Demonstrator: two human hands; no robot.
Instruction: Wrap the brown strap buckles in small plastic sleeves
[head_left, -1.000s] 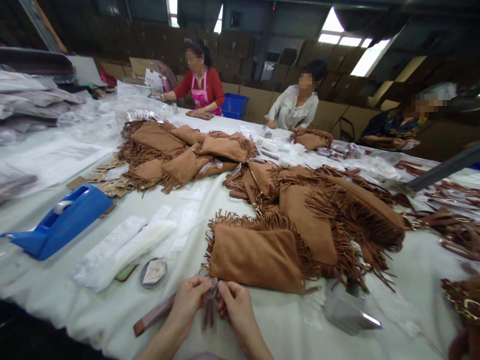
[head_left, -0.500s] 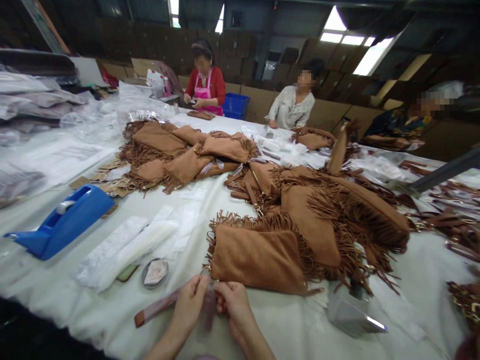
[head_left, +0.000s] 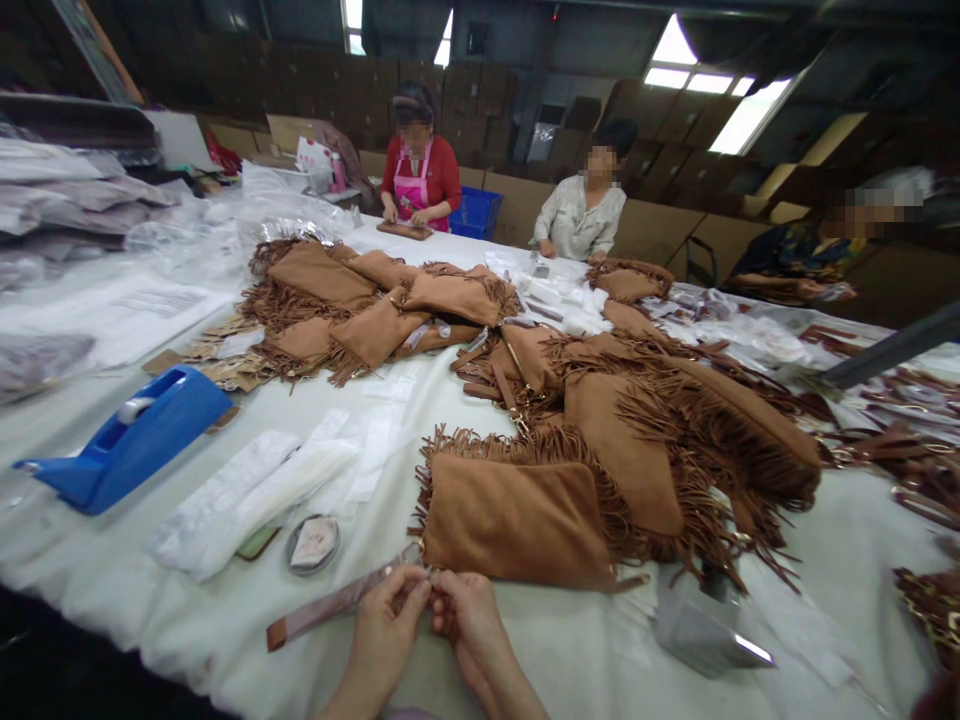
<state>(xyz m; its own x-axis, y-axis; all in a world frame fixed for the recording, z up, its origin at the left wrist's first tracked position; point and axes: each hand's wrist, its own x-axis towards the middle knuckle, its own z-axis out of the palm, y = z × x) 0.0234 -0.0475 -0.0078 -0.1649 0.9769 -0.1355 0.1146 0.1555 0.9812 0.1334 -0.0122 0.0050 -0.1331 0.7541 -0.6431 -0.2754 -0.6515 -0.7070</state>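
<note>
Just below a brown suede fringed bag (head_left: 517, 520), my two hands meet fingertip to fingertip. My left hand (head_left: 391, 620) is closed in a pinch beside a brown wrist strap (head_left: 322, 612) sleeved in clear plastic, which runs from the bag's lower left corner out to the left. My right hand (head_left: 472, 615) pinches against the left fingertips, its other fingers curled. Whatever is between the fingertips is too small to make out. The bag lies flat, fringe along its top edge.
A blue tape dispenser (head_left: 139, 440) stands left, near white tissue strips (head_left: 259, 495) and a round dish (head_left: 312, 545). More fringed bags (head_left: 622, 440) are heaped behind. A metal block (head_left: 709, 625) sits right. Co-workers (head_left: 581, 210) stand across the table.
A translucent strip hung between my hands earlier and no longer shows. My hands have come together. Across the table, a person in red has lowered their hands to a brown piece.
</note>
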